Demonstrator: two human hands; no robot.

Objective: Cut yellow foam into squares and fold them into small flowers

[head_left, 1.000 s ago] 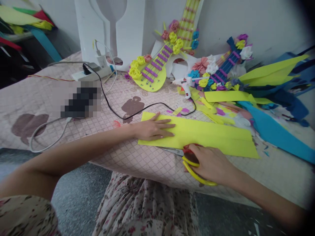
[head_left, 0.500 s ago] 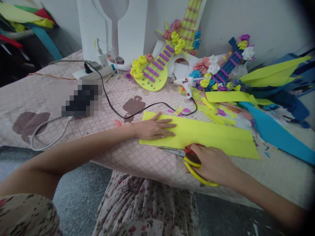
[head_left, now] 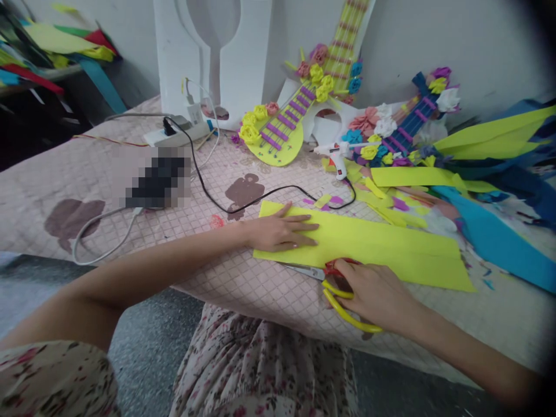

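Note:
A long strip of yellow crepe paper (head_left: 382, 246) lies flat across the table in the head view, with a crease running along its right half. My left hand (head_left: 282, 230) rests on its left end, fingers spread and pressing down. Scissors (head_left: 310, 271) with red and yellow handles are in my right hand (head_left: 376, 292), whose fingers are wrapped round the grips. Their blades point left along the paper's near edge; whether they touch the paper I cannot tell. Just beyond the strip stands a white hot glue gun (head_left: 335, 157) with a black cord.
Flower-decorated paper guitars (head_left: 278, 136) lean at the back. A power strip (head_left: 171, 134) and a pixelated dark object (head_left: 158, 176) with a white cable are on the left. Paper scraps (head_left: 391, 211) and a blue paper strip (head_left: 499, 237) cover the right side.
The whole view has shifted, so the table's things appear slightly farther right and lower. My right hand with the scissors has moved a little left along the paper's near edge. My left hand stays on the paper.

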